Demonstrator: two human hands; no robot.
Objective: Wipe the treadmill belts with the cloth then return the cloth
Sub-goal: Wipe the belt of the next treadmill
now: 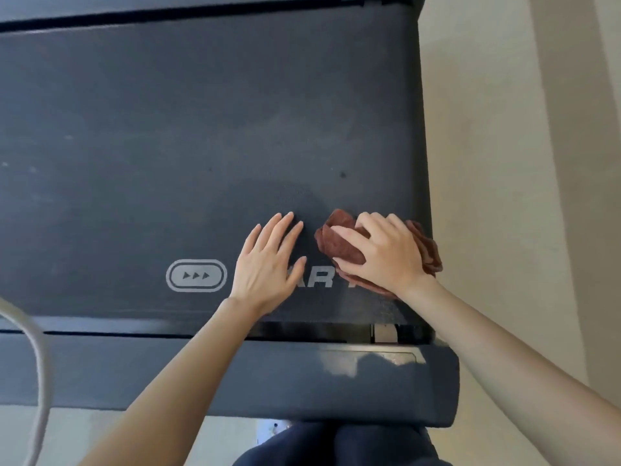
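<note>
Step in hand: wiping. Cloth (339, 245), brown and bunched, lies on the treadmill belt (168, 129) near its right edge, partly over the printed lettering. Right grip (386, 253) is clenched on the cloth, fingers curled into its folds. Left grip (265, 267) is released, palm flat on the belt just beside the cloth. Judgement: flatten the wad for fuller contact, press evenly and overlap strokes leftward, where pale specks show.

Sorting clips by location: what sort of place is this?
Indoors, likely a gym or home workout corner. A dark treadmill belt with an arrow mark fills the view, pale floor beside it; the right hand holds a cloth on the belt.
</note>
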